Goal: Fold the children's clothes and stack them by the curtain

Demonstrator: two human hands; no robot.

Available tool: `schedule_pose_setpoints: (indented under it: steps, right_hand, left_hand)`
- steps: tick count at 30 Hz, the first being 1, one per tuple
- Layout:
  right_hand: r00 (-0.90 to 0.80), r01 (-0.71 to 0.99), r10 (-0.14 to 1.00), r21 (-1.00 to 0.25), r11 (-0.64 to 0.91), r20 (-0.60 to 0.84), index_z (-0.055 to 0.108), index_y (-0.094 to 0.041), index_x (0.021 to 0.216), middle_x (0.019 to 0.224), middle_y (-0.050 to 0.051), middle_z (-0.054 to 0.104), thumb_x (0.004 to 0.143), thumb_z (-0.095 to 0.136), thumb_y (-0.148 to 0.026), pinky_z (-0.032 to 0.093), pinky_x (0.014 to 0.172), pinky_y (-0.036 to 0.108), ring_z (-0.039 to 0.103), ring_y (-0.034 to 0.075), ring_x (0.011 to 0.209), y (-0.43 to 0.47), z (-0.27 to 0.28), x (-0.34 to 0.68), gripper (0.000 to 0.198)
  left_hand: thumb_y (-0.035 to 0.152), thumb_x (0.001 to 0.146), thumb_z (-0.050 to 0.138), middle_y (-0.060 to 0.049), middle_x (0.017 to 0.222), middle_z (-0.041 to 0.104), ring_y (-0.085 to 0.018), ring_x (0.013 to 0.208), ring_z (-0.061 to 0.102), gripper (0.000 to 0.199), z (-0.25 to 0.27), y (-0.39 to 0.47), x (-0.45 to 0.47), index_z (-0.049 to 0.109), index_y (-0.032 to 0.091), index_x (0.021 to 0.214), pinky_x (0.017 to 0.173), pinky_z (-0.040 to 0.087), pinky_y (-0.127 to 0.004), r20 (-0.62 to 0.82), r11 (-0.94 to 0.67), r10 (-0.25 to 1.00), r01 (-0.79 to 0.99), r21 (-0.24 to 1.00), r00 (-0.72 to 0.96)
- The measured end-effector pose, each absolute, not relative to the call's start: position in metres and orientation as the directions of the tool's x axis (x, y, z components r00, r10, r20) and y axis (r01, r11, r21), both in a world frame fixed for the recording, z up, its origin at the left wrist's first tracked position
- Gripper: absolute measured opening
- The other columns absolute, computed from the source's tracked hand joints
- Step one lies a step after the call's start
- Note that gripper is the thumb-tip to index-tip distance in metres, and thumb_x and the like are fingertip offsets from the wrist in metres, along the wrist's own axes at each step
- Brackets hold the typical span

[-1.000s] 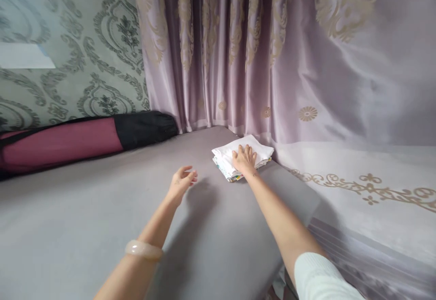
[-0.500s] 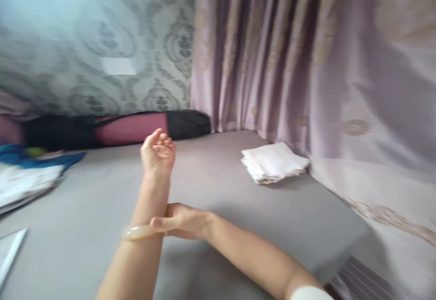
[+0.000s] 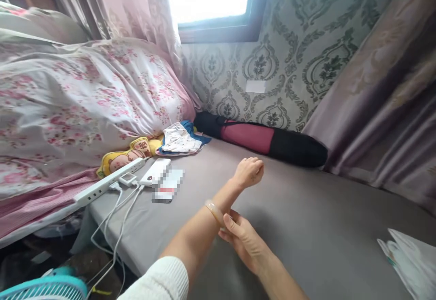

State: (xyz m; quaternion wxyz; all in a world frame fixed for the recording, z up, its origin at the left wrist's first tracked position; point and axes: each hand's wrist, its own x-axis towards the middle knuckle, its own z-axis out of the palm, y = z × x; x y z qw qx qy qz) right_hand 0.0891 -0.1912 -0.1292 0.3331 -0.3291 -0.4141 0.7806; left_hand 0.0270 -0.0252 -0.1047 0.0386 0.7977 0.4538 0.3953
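Note:
A pale, glossy bangle (image 3: 213,211) sits around my left forearm, some way below the wrist. My left hand (image 3: 250,172) is curled into a loose fist above the grey surface, with nothing seen in it. From the right side, my right hand (image 3: 245,242) grips the bangle's edge, its thumb on top and its fingers partly hidden beneath the forearm. The far side of the bangle is covered by the thumb and arm.
A grey-covered surface (image 3: 306,227) spreads under both arms. Along the wall lies a long black and maroon bag (image 3: 248,135). To the left are a power strip (image 3: 105,184) with white cables, a white power bank (image 3: 156,171) and folded clothes (image 3: 180,138). Folded white cloth (image 3: 413,259) lies at right.
My view has swung left, bringing the window, bed and power strip in. My left hand has turned from palm up to a fist with its back showing; my right hand stays at the bangle.

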Motion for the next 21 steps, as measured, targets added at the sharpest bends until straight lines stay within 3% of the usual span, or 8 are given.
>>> schedule_pose_setpoints:
  steps: [2, 7, 11, 15, 21]
  right_hand:
    - [-0.392, -0.157, 0.88, -0.924, -0.349, -0.266, 0.06, -0.019, 0.121, 0.12, 0.011, 0.066, 0.063, 0.082, -0.058, 0.046, 0.095, 0.035, 0.06, 0.024, 0.114, -0.181, -0.145, 0.092, 0.073]
    - [-0.149, 0.012, 0.963, -0.974, -0.227, -0.227, 0.066, -0.019, 0.101, 0.097, 0.01, 0.071, 0.059, 0.074, -0.072, 0.052, 0.069, 0.033, 0.066, 0.021, 0.078, -0.166, -0.171, 0.112, 0.068]
    - [-0.153, -0.01, 0.963, -0.974, -0.227, -0.223, 0.067, -0.019, 0.096, 0.091, 0.009, 0.07, 0.063, 0.072, -0.071, 0.053, 0.068, 0.034, 0.064, 0.019, 0.073, -0.166, -0.173, 0.122, 0.061]
    - [-0.189, 0.003, 0.957, -0.974, -0.226, -0.222, 0.068, -0.02, 0.097, 0.09, 0.008, 0.07, 0.066, 0.071, -0.069, 0.052, 0.07, 0.033, 0.063, 0.019, 0.074, -0.167, -0.175, 0.122, 0.058]
    - [-0.207, 0.007, 0.95, -0.971, -0.238, -0.234, 0.067, -0.019, 0.097, 0.089, 0.007, 0.069, 0.068, 0.068, -0.071, 0.052, 0.07, 0.032, 0.061, 0.018, 0.073, -0.166, -0.18, 0.122, 0.06]
  left_hand:
    - [0.021, 0.085, 0.051, -0.007, 0.093, 0.067, -0.019, 0.092, 0.061, 0.016, -0.115, -0.015, -0.004, 0.066, 0.023, 0.087, 0.084, 0.045, -0.029, 0.47, -0.427, 0.859, 0.791, 0.438, 0.203]
    - [0.016, 0.083, 0.05, -0.011, 0.095, 0.069, -0.023, 0.093, 0.063, 0.02, -0.133, 0.01, -0.105, 0.069, 0.02, 0.088, 0.083, 0.046, -0.031, 0.384, -0.146, 0.92, 0.847, 0.512, -0.074]
    - [0.017, 0.082, 0.05, -0.019, 0.104, 0.067, -0.032, 0.102, 0.061, 0.024, -0.132, 0.015, -0.182, 0.07, 0.016, 0.095, 0.085, 0.046, -0.039, 0.33, 0.12, 0.876, 0.822, 0.557, -0.351]
    - [0.017, 0.078, 0.053, -0.023, 0.117, 0.06, -0.039, 0.118, 0.05, 0.029, -0.12, 0.01, -0.238, 0.066, 0.012, 0.104, 0.094, 0.041, -0.047, 0.318, 0.329, 0.757, 0.754, 0.568, -0.57]
    - [0.018, 0.071, 0.061, -0.028, 0.12, 0.055, -0.045, 0.122, 0.045, 0.027, -0.114, 0.011, -0.281, 0.063, 0.009, 0.096, 0.094, 0.039, -0.053, 0.296, 0.444, 0.627, 0.643, 0.624, -0.721]
